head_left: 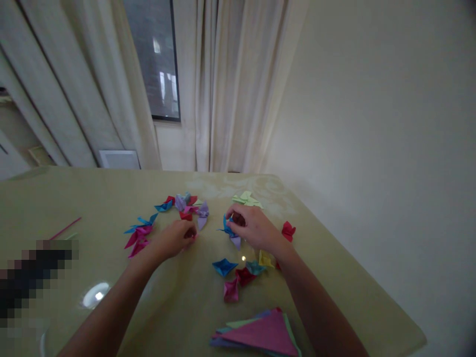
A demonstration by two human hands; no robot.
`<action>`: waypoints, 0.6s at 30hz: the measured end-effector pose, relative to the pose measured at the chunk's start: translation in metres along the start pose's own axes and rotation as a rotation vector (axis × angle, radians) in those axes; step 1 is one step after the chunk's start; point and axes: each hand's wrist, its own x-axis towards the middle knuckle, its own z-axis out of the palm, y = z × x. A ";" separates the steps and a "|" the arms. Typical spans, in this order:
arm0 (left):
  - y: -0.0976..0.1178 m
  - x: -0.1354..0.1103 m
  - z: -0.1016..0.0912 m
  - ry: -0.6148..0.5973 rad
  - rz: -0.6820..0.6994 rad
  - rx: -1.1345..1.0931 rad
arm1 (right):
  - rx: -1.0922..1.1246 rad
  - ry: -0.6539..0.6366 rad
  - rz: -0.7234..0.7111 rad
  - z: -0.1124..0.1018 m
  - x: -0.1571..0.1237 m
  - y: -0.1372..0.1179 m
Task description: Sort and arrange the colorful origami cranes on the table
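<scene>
My left hand is closed low over the table, its fingertips on a small pink folded paper piece that is mostly hidden. To its right, my right hand pinches at a blue folded paper piece. Just under that lies a lilac folded piece. Beyond my left hand sits a cluster of small origami pieces, among them a purple one, a red one and a blue one. A light green folded piece lies behind my right hand.
Nearer me are blue, dark red and pink folded pieces. A stack of folded coloured paper lies at the front. Magenta pieces and a thin pink stick are at left. A wall borders the table's right side.
</scene>
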 end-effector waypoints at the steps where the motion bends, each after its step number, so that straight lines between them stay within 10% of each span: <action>1: -0.001 -0.001 -0.003 -0.005 0.013 -0.022 | 0.002 -0.012 -0.001 0.000 -0.001 -0.001; 18: -0.010 0.001 -0.006 0.128 0.087 -0.010 | -0.128 -0.192 -0.045 -0.011 -0.013 -0.008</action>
